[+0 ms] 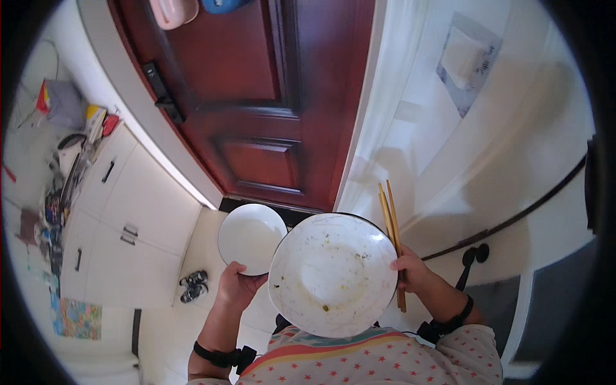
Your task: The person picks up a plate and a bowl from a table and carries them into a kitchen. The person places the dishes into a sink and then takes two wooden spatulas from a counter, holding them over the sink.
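Note:
My left hand (pixel 239 285) grips the lower rim of a white bowl (pixel 253 238), its thumb over the edge. A large white plate (pixel 332 274), specked with food bits, lies level in front of me, and my right hand (pixel 412 270) holds it by the right rim. Wooden chopsticks (pixel 391 219) are clasped in that same hand and stick out above and below it beside the plate. The plate's left edge overlaps the bowl's right side. Most of my right fingers are hidden under the plate and chopsticks.
Ahead is a dark red panelled door (pixel 322 125) with a black handle (pixel 166 98). White cabinets (pixel 139 202) with cluttered tops stand left, near a pair of shoes (pixel 194 286) on the floor. A white wall (pixel 433 159) rises on the right, with another black door handle (pixel 469 262) lower down.

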A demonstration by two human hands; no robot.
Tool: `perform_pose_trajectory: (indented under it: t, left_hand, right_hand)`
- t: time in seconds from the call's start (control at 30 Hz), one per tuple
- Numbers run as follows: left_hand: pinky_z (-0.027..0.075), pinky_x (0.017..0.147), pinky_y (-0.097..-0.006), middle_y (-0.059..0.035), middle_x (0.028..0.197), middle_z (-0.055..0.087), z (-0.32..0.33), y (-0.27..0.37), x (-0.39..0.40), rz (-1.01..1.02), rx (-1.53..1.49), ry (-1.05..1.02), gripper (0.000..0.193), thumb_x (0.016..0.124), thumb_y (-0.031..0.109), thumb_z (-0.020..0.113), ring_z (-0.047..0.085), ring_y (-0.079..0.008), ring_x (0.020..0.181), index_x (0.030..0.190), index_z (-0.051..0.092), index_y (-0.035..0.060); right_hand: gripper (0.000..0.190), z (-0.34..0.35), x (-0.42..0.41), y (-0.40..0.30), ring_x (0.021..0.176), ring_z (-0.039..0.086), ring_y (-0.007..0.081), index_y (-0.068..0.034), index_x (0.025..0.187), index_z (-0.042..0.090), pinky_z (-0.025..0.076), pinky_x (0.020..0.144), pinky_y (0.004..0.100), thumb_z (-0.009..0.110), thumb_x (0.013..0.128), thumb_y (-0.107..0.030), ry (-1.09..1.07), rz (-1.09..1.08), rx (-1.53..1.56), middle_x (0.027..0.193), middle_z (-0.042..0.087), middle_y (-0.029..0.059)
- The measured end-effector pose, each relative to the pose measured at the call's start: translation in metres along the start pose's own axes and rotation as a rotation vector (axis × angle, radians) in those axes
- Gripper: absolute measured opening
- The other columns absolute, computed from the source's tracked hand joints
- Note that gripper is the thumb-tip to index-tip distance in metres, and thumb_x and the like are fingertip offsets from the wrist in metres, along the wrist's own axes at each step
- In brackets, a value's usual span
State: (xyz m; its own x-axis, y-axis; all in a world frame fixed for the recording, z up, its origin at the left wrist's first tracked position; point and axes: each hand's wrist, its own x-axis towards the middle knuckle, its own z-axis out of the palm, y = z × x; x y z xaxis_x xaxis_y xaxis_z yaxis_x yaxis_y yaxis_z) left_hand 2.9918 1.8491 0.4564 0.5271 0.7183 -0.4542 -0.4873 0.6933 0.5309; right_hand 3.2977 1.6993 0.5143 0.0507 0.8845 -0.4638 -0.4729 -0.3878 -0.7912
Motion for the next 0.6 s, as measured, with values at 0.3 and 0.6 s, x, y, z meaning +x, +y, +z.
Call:
perform_pose_trajectory:
  t: [0.3,0.6]
  left_hand:
    - [0.048,0.081,-0.0414,-0.0164,0.115,0.049,0.019,0.062,0.067,-0.234,0.307,-0.227,0.051,0.074,0.017,0.039,0.054,-0.0291,0.099,0.122,0.034,0.0004]
    - [0.044,0.087,-0.0424,-0.0136,0.119,0.046,0.053,0.089,0.124,-0.317,0.484,-0.490,0.058,0.070,0.020,0.041,0.049,-0.0277,0.107,0.125,0.031,0.0023]
  right_hand:
    - [0.056,0.041,-0.017,0.029,0.036,0.044,0.0087,-0.001,0.114,0.039,0.034,0.029,0.0181,0.053,0.062,-0.015,0.275,-0.213,0.231,0.071,0.054,0.0057]
    - [0.057,0.091,-0.031,0.054,0.036,0.047,0.0100,0.005,0.112,0.041,0.033,0.026,0.0172,0.054,0.061,-0.017,0.544,-0.484,0.397,0.076,0.058,0.0106]
